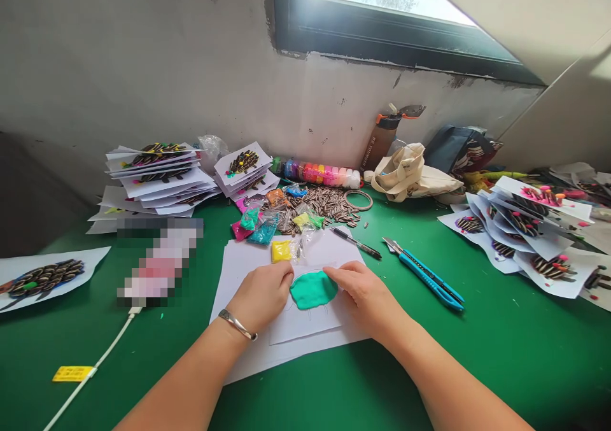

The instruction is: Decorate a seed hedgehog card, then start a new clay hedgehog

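A flattened oval of teal modelling clay [314, 290] lies on a small white sheet [305, 333] with thin drawn lines. My left hand [265, 293] is closed at the clay's left edge, its fingertips curled; whatever they pinch is hidden. On the other side, my right hand [367, 293] has its fingers stretched out, the tips touching the clay's upper right edge. Larger white paper [238, 348] lies beneath the small sheet. Just beyond my hands are a yellow clay packet [281, 251] and a black pen [357, 243].
A blue utility knife [427, 275] lies right of the paper. Behind are sunflower seeds [329, 203], a tape roll [358, 200], clay tubs [319, 172], a bottle [380, 139] and a cloth bag [405, 173]. Stacked seed pictures [165, 186] stand left, more [525, 227] right. A white cable [107, 353] crosses the left.
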`<state>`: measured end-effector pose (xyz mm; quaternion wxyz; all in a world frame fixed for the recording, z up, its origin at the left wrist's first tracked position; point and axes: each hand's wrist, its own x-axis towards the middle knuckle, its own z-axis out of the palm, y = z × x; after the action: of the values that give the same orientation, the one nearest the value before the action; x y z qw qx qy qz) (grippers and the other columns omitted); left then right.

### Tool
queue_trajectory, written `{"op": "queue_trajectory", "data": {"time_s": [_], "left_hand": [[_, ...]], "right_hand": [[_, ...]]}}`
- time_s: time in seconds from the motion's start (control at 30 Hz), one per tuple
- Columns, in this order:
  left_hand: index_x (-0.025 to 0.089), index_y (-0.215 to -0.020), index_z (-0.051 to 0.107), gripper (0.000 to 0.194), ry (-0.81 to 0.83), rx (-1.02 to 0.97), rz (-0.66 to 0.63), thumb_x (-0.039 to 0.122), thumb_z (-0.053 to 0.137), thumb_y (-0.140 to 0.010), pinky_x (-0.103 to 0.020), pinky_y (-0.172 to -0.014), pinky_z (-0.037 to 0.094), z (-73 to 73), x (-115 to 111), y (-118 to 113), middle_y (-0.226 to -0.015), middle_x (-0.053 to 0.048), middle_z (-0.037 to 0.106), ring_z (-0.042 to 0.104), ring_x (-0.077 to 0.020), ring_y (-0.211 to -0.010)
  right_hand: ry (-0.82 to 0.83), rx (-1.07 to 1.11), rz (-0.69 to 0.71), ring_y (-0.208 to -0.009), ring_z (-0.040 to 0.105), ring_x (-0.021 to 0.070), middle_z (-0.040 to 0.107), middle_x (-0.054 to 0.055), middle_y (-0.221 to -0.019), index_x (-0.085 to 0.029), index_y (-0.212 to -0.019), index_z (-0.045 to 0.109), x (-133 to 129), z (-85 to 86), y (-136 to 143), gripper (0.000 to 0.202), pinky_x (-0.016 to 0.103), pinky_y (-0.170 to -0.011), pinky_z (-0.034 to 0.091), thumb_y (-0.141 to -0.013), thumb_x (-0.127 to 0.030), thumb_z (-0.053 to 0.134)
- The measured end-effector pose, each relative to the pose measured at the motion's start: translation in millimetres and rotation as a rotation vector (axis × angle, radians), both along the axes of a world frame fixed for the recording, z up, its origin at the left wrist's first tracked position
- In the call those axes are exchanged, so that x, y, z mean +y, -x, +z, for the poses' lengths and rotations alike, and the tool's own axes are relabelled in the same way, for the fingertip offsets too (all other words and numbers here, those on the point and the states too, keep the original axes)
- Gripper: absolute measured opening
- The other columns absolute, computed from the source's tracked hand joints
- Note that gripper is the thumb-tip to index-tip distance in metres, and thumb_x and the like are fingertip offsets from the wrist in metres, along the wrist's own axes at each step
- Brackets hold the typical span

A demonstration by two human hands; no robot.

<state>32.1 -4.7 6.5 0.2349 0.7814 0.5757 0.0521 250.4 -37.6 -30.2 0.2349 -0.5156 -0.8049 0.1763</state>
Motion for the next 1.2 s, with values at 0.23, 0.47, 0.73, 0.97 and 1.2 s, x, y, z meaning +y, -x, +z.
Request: {"op": "queue_trajectory", "data": {"time_s": [0.23,0.47,0.73,0.97,1.2], "left_hand": [[0.022,-0.075,0.056,0.024,0.001,-0.003,0.000,0.022,0.037,-0.091,-0.025,-0.057,0.035,-0.3,0.0,0.3,-0.076,-0.002,0.067,0.060,-0.0174,-0.069],[0.022,-0.074,0.055,0.024,-0.005,-0.007,0.001,0.022,0.038,-0.091,-0.025,-0.056,0.033,-1.5,0.2,0.4,-0.074,-0.001,0.066,0.059,-0.0173,-0.066],[0.022,-0.075,0.055,0.024,-0.013,-0.018,-0.004,0.022,0.038,-0.091,-0.025,-0.057,0.033,-3.4,-0.2,0.8,-0.075,-0.001,0.066,0.059,-0.0173,-0.067],[0.022,-0.076,0.057,0.025,-0.017,-0.016,0.002,0.022,0.037,-0.091,-0.025,-0.056,0.033,-3.4,-0.5,1.4,-0.075,-0.001,0.067,0.060,-0.0168,-0.067],[0.022,-0.074,0.055,0.024,-0.021,-0.032,0.004,0.021,0.038,-0.090,-0.024,-0.055,0.032,-6.2,-1.2,3.6,-0.073,-0.001,0.067,0.059,-0.0162,-0.065]], "right_hand": [[0.061,0.141,-0.131,-0.096,0.061,0.0173,0.065,0.005,-0.099,-0.026,-0.121,0.062,4.4,-5.2,-1.7,0.064,0.029,-0.085,0.051,-0.069,0.004,0.040],[0.054,0.079,-0.006,-0.094,0.059,0.0178,0.064,0.004,-0.093,-0.027,-0.121,0.063,3.5,-2.3,-1.9,0.069,0.028,-0.081,0.051,-0.066,0.006,0.040],[0.117,0.143,-0.088,-0.100,0.060,0.0176,0.063,0.006,-0.105,-0.025,-0.124,0.061,5.0,-6.2,-2.6,0.067,0.031,-0.090,0.049,-0.068,0.005,0.038],[-0.012,0.211,-0.018,-0.098,0.059,0.0179,0.062,0.008,-0.104,-0.022,-0.125,0.059,5.4,-10.9,1.5,0.061,0.033,-0.088,0.051,-0.074,0.003,0.038],[-0.131,0.009,0.134,-0.111,0.051,0.0255,0.069,0.007,-0.093,-0.024,-0.134,0.049,2.8,-3.0,21.9,0.044,0.053,-0.101,0.038,-0.091,-0.014,0.044]]}}
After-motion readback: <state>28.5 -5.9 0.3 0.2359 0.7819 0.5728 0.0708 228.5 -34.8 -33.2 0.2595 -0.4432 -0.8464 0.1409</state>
